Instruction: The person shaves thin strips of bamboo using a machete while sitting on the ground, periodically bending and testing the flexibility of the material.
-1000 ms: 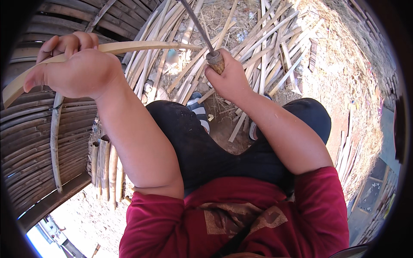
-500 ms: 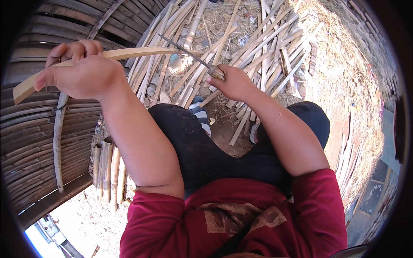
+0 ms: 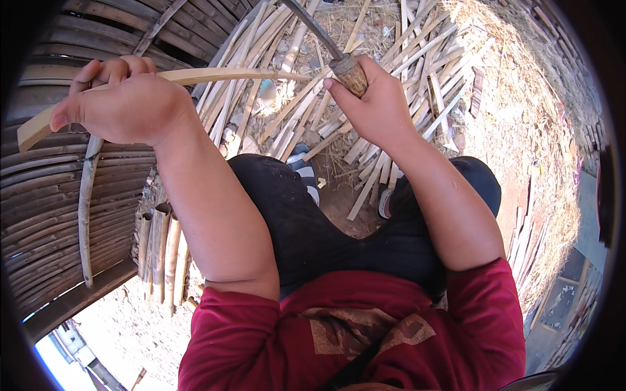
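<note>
A long, pale bamboo strip (image 3: 225, 75) runs from the far left toward the middle. My left hand (image 3: 124, 101) is closed around it near its left end, with the thumb along one side. In my right hand (image 3: 375, 98) is the brown wooden handle of a knife (image 3: 316, 27). Its dark, narrow, slightly curved blade points up and to the left, beyond the strip's right end. Blade and strip are apart. The strip's right tip lies just left of the knife handle.
Many split bamboo strips (image 3: 417, 55) lie piled on the straw-strewn ground ahead. A slatted bamboo wall (image 3: 49, 215) stands close on the left, with several upright bamboo tubes (image 3: 158, 257) beside it. More strips (image 3: 521, 238) lie at the right, past my knee.
My right hand has risen and moved slightly right, lifting the knife off the strip and swinging its blade upward. The left hand and the strip have barely moved.
</note>
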The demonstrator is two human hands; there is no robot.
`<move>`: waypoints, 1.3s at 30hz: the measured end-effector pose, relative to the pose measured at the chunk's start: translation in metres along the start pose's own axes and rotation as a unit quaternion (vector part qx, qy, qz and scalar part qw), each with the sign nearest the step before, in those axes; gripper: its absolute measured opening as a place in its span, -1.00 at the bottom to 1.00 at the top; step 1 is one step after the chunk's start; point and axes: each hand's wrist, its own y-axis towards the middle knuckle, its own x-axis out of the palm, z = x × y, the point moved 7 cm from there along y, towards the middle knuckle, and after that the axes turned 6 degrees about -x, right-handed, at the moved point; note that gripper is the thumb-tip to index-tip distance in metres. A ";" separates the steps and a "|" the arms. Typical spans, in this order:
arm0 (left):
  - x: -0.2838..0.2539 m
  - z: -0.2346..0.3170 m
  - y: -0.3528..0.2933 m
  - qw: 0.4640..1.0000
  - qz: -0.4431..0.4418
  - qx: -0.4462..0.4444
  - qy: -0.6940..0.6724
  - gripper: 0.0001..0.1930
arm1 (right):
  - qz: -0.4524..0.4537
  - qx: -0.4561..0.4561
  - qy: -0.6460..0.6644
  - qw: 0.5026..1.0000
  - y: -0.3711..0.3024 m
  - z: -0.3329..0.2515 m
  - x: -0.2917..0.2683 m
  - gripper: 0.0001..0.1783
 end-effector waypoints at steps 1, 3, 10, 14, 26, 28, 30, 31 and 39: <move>0.002 0.001 -0.002 1.000 0.003 0.008 0.009 -0.20 | -0.024 0.008 -0.026 0.999 -0.003 0.010 0.014 -0.58; 0.007 0.005 -0.007 1.000 0.007 0.006 -0.003 -0.18 | -0.061 0.027 -0.082 0.994 -0.018 0.049 0.054 -0.62; 0.002 0.000 -0.003 1.000 0.016 0.005 -0.012 -0.11 | -0.179 0.087 -0.058 0.978 -0.022 0.083 0.086 -0.60; 0.011 0.004 -0.006 1.000 -0.005 -0.008 -0.008 -0.19 | -0.247 0.220 0.085 0.940 -0.021 0.069 0.071 -0.63; 0.011 0.007 -0.005 1.000 0.005 0.028 -0.007 -0.08 | -0.047 0.026 -0.037 0.998 -0.027 0.067 0.072 -0.62; 0.010 0.007 -0.009 1.000 0.017 0.002 -0.005 -0.17 | -0.123 0.067 -0.103 0.985 -0.039 0.101 0.099 -0.69; 0.006 0.005 -0.007 1.000 0.022 -0.009 0.000 -0.22 | -0.118 0.023 -0.105 0.987 -0.034 0.098 0.097 -0.70; 0.006 0.004 -0.004 1.000 0.021 -0.006 -0.003 -0.22 | -0.115 0.001 -0.106 0.988 -0.030 0.096 0.096 -0.70; 0.004 0.003 -0.002 1.000 0.007 -0.002 -0.009 -0.21 | -0.120 0.117 0.111 0.980 -0.010 0.045 0.054 -0.72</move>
